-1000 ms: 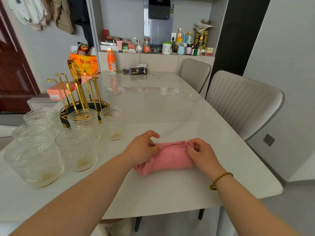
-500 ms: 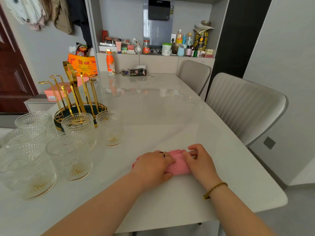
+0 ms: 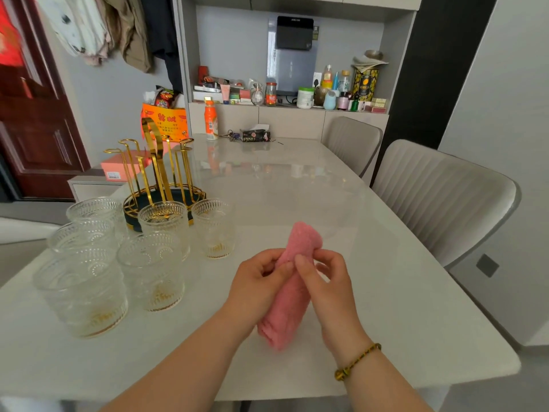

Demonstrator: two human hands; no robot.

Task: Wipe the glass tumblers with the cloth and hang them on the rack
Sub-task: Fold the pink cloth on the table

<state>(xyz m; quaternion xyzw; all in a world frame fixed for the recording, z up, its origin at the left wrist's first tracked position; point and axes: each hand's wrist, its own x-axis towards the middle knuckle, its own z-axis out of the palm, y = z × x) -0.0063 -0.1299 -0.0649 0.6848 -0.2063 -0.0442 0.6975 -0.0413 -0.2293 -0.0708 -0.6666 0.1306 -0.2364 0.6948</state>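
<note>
A folded pink cloth (image 3: 292, 304) is lifted off the white table (image 3: 386, 307), held upright between both hands. My left hand (image 3: 255, 288) grips its left side and my right hand (image 3: 328, 285) pinches its right side near the top. Several embossed glass tumblers stand upright at the left; the nearest is a large one (image 3: 81, 292), with others (image 3: 153, 269) (image 3: 213, 227) behind it. A gold rack (image 3: 157, 173) with empty hooks stands on a round dark base behind the tumblers.
Two grey chairs (image 3: 439, 200) line the table's right side. An orange bottle (image 3: 211, 120), keys and a tissue pack (image 3: 255, 135) lie at the far end. A cluttered shelf (image 3: 282, 96) fills the back wall.
The cloth lay flat on the table under both hands. Now both hands have raised it and turned it upright.
</note>
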